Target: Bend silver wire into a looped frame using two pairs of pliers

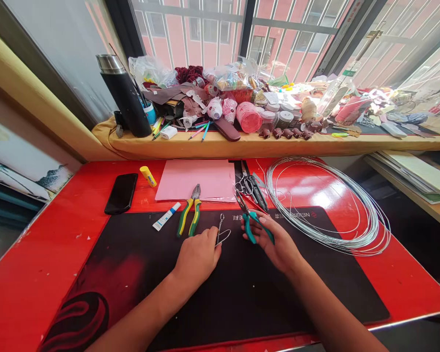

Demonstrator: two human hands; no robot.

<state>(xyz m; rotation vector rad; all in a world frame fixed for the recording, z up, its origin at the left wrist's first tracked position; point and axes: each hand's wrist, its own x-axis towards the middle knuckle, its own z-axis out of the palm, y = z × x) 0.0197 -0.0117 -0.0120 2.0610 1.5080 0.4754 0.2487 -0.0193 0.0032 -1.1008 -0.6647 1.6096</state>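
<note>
My left hand (199,255) is closed on a short piece of bent wire (224,236), which has a small loop at its top and a curved end to the right. In my right hand (278,240) are needle-nose pliers (250,222) with teal handles, the jaws pointing up and away from me, apart from the wire. Just beyond my left hand, combination pliers (190,212) with green and yellow handles lie on the black desk mat (242,293). The fingertips of my left hand are partly hidden.
A large coil of silvery wire (366,215) lies on the right of the red table (14,274). Pink paper (198,178), scissors (245,185), a glue stick (148,176), a small tube (166,216) and a phone (121,194) lie around the mat. A black flask (124,98) stands on the cluttered windowsill.
</note>
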